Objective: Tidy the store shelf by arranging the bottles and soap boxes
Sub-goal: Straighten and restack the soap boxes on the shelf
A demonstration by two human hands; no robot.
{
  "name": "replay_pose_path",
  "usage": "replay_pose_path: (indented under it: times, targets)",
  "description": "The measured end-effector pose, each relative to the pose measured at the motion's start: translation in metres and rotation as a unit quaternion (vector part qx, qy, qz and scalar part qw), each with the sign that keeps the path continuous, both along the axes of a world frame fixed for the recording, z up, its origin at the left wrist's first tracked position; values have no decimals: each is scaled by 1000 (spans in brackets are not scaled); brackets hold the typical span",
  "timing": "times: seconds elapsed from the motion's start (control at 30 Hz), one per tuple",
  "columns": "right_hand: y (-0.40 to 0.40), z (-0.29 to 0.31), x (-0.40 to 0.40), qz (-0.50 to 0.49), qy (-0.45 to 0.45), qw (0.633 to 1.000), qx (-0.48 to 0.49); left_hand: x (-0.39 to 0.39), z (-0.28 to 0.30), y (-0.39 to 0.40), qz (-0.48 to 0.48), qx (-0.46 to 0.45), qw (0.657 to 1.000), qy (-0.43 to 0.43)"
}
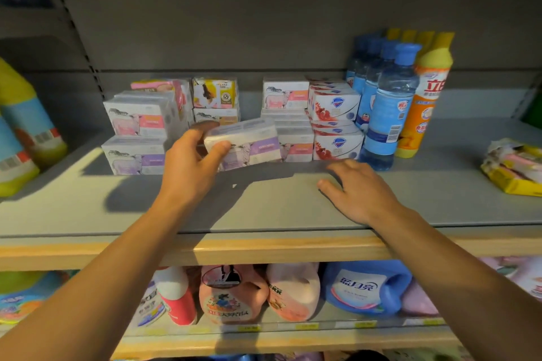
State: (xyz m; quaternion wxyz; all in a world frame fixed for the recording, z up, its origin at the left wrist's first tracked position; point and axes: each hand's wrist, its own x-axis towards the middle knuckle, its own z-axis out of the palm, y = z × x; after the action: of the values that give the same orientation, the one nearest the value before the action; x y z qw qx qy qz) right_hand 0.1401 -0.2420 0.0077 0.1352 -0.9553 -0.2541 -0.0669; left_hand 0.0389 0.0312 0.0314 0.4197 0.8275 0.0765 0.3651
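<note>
My left hand (pixel 190 164) grips a white soap box with a purple label (pixel 249 145), tilted, in front of the stacked soap boxes. My right hand (pixel 356 189) rests flat on the grey shelf (pixel 264 208), fingers spread, holding nothing. White sheep-print soap boxes (pixel 137 138) are stacked at the left, more of them (pixel 289 114) in the middle, and red-and-white soap boxes (pixel 335 123) beside those. A row of blue bottles (pixel 387 105) stands to their right, with yellow-capped orange bottles (pixel 426 91) beyond.
Yellow-and-blue bottles (pixel 26 126) stand at the shelf's far left. A yellow pack of bars (pixel 516 167) lies at the far right. The lower shelf holds pink and blue detergent jugs (pixel 366 287). A wooden edge strip (pixel 264 249) runs along the shelf front.
</note>
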Motion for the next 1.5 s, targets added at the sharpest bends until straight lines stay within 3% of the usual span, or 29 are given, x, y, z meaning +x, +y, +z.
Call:
replay_pose_path:
  times: [0.13,0.27,0.4,0.7,1.03,1.23,1.37,1.5]
  targets:
    - [1,-4,4,-13,1,1000,-18,33,16,1,-4,-24,999,-28]
    - [0,-7,6,-11,3,1000,-17,78,35,-3,19,60,998,-29]
    - [0,-10,7,-13,-2,1000,-20,122,43,-9,15,74,997,-22]
    - [0,-15,12,-12,2,1000,-5,203,45,-23,57,141,987,59]
    - [1,-17,13,-14,0,1000,-7,211,41,-16,57,282,957,31]
    - [1,-16,13,-12,5,1000,-5,206,47,-21,77,285,954,46]
    - [-1,-15,13,-10,9,1000,-3,202,59,-21,60,284,951,107]
    - [-1,-12,11,-9,12,1000,0,168,59,-16,38,233,969,72]
